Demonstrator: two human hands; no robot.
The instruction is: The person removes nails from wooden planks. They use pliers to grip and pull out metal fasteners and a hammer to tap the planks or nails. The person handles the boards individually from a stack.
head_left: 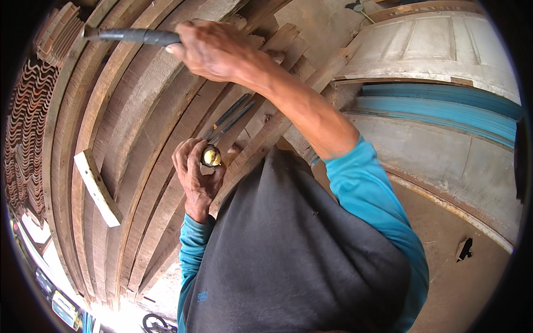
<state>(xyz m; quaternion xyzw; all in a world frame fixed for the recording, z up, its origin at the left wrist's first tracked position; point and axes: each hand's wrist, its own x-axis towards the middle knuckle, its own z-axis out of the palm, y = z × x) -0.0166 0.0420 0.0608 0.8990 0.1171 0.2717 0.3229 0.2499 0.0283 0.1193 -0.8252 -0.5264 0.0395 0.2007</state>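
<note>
My right hand (214, 50) is raised at the upper middle, closed round the black grip of a hammer (136, 36). The hammer points left, its small metal end over the boards and hard to make out. Lower down, my left hand (194, 169) curls round an upright tool handle (211, 156) with a round yellow end and dark rim. I see this handle end-on, so its lower part is hidden. Just beyond that hand, a two-handled dark tool (229, 119) rests on the timber. A pale strip of wood with dark holes (97, 187) lies to the left.
Long wooden beams (133, 127) run side by side under my hands. Stacked wavy tiles (30, 122) stand at the far left. On the right are a panelled white door (422, 47), blue sheets (438, 108) and a grey slab (438, 158). A bicycle wheel (155, 323) shows at the bottom.
</note>
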